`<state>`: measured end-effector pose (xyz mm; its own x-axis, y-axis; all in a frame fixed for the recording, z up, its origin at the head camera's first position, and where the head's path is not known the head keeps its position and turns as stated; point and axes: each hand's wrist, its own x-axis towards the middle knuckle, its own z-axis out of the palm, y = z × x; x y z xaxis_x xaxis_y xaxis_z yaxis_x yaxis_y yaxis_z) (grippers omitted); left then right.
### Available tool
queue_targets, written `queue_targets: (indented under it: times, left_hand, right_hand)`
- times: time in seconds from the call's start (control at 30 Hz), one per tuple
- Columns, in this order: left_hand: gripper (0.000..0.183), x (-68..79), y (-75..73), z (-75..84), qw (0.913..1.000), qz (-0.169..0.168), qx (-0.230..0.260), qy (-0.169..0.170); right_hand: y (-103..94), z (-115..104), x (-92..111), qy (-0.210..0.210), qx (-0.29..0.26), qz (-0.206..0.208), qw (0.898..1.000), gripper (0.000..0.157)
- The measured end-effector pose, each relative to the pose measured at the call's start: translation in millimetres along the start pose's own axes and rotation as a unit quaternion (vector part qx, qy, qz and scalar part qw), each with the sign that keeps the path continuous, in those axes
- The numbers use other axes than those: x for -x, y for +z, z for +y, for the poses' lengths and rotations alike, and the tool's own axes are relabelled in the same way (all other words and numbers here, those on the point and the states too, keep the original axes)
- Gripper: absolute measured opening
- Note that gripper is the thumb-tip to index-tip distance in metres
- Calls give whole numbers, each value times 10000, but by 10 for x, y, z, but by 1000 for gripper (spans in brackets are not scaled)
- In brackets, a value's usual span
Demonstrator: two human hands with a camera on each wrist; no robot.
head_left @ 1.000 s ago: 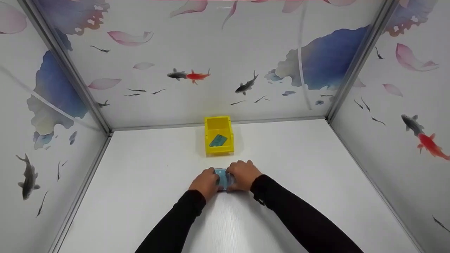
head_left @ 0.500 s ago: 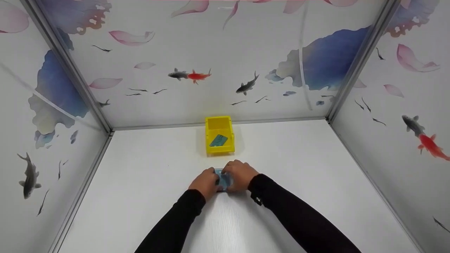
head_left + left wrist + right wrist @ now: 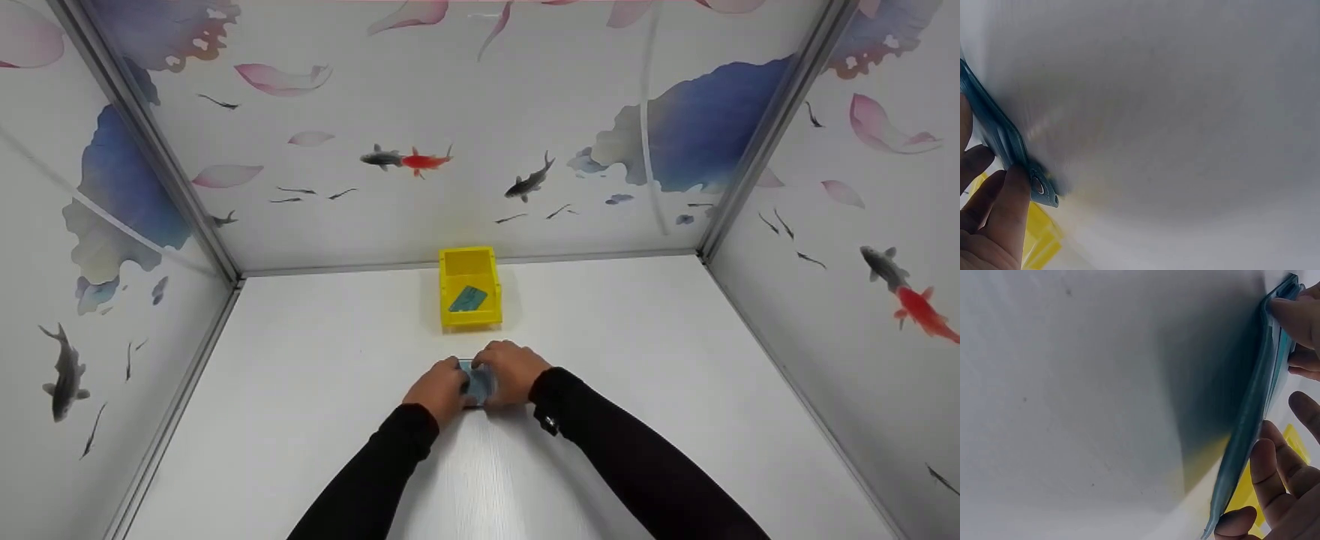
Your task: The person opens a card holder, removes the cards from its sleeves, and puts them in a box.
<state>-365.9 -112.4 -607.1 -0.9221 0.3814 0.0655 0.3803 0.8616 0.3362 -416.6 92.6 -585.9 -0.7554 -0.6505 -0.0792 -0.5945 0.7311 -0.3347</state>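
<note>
In the head view, both hands hold a small blue-teal card holder (image 3: 478, 384) low over the white table. My left hand (image 3: 437, 390) grips its left edge, and my right hand (image 3: 514, 371) has curled fingers and thumb on its right side. A stitched tab with a round snap (image 3: 1039, 185) shows at one end of the holder in the left wrist view. Seen edge-on in the right wrist view, the holder (image 3: 1247, 422) has its layers parted, with paler, clear-looking sheets (image 3: 1276, 360) between the covers. The hands hide much of it; its contents cannot be made out.
Just beyond the hands, a yellow bin (image 3: 471, 324) stands near the back wall, with a teal card (image 3: 469, 298) inside. Printed white walls (image 3: 420, 90) enclose the white table (image 3: 300, 390) at the back and both sides.
My right hand has shifted slightly left and its fingers now reach further over the card holder. The left hand keeps its grip. The bin and its card look the same.
</note>
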Motion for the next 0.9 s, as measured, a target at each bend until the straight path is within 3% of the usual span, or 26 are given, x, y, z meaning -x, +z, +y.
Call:
queue_targets:
  times: [0.2,0.4,0.5,0.67,0.73,0.9]
  left_hand:
    - [25,6,28,-15,9999,6,114,-87]
    - [29,0,20,-5,9996,-80,50,-262]
    - [32,-6,14,5,9993,-163,-15,-333]
    - [34,-1,7,25,9986,-242,5,-468]
    - [33,3,7,27,9985,-235,30,-499]
    - [28,-2,12,35,9991,-180,17,-390]
  right_hand:
    - [27,41,-26,128,66,-17,9999,65]
    - [16,94,10,139,-200,56,9997,65]
    - [92,244,-8,-8,-308,128,9994,65]
    - [10,306,73,99,-566,113,9983,59]
    - [-129,226,159,304,-654,42,9974,53]
    - [-265,296,211,550,-745,131,9956,48]
